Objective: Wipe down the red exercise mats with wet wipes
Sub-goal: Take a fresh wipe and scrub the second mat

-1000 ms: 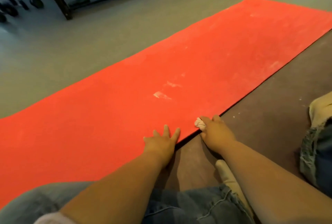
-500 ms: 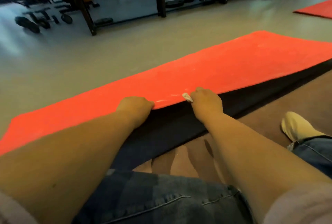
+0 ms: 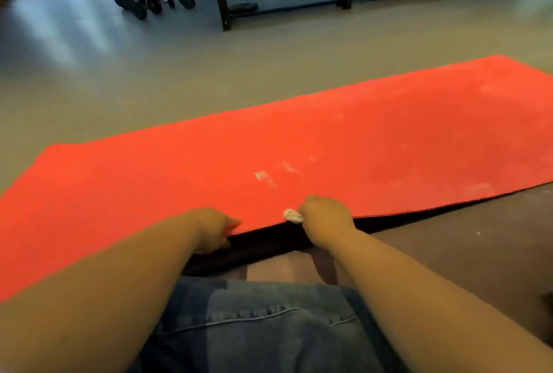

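red mat cut off at right edge.

Your mat has a matt red top, fine-grained like foam, marked with pale, chalky scuffs. Its raised edge shows a dull black underside. The wipe bunched in your right hand looks like soft, crumpled white fabric. The grey floor beyond is smooth with a faint sheen, while the brown floor near you is matt. Your jeans are faded, stitched denim.
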`<state>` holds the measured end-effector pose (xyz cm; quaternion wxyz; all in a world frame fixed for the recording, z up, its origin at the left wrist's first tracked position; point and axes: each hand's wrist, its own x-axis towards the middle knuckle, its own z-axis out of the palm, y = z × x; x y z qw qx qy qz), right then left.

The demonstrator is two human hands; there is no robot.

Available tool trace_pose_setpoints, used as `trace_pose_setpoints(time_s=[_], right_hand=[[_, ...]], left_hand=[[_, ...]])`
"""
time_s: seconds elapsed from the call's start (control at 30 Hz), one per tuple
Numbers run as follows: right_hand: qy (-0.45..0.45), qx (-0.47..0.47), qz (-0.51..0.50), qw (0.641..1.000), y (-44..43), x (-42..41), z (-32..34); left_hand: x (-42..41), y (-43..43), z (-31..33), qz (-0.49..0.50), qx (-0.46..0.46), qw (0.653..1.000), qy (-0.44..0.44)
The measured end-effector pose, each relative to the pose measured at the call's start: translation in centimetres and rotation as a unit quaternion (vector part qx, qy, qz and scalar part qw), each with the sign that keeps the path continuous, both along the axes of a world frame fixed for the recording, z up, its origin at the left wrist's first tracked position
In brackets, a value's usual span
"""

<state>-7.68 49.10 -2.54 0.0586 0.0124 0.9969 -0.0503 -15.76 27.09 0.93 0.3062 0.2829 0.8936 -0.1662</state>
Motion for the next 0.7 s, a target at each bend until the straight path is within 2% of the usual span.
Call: trace_pose_setpoints(time_s=[0.1, 0.17, 0.2, 0.27, 0.37, 0.47, 0.63, 0.7], right_hand=[[-0.099, -0.145, -0.034, 0.984, 0.2, 0.8, -2.7], [-0.073, -0.266, -0.101, 0.956, 0.3, 0.9, -3.9], [-0.052, -0.296, -0.136, 0.944, 0.3, 0.7, -4.5], [-0.035, -0.284, -0.162, 0.944, -0.1, 0.0, -5.6], [-0.017, -0.201, -0.115, 0.973, -1.1, -0.6, -7.0], [0.063, -0.111, -0.071, 0.989, -0.7, -0.1, -7.9], [0.094, -0.017, -0.214, 0.972, 5.6, 0.4, -8.0], [0.114, -0.083, -0.227, 0.964, 4.3, 0.7, -8.1]], left_hand=[[0.5, 0.2, -3.9, 0.040, 0.044, 0.996, -0.072], [0.2, 1.1, -6.1, 0.039, 0.082, 0.995, -0.051], [0.0, 1.6, -6.9, 0.040, 0.095, 0.994, -0.036], [-0.5, 2.9, -8.0, 0.050, 0.107, 0.993, -0.013], [-1.4, 3.9, -9.0, 0.067, 0.087, 0.994, -0.007], [-2.1, 4.1, -9.4, 0.080, 0.073, 0.994, -0.013], [-2.2, 4.3, -9.6, 0.097, 0.076, 0.992, -0.020], [-2.3, 4.5, -9.5, 0.103, 0.077, 0.991, -0.022]])
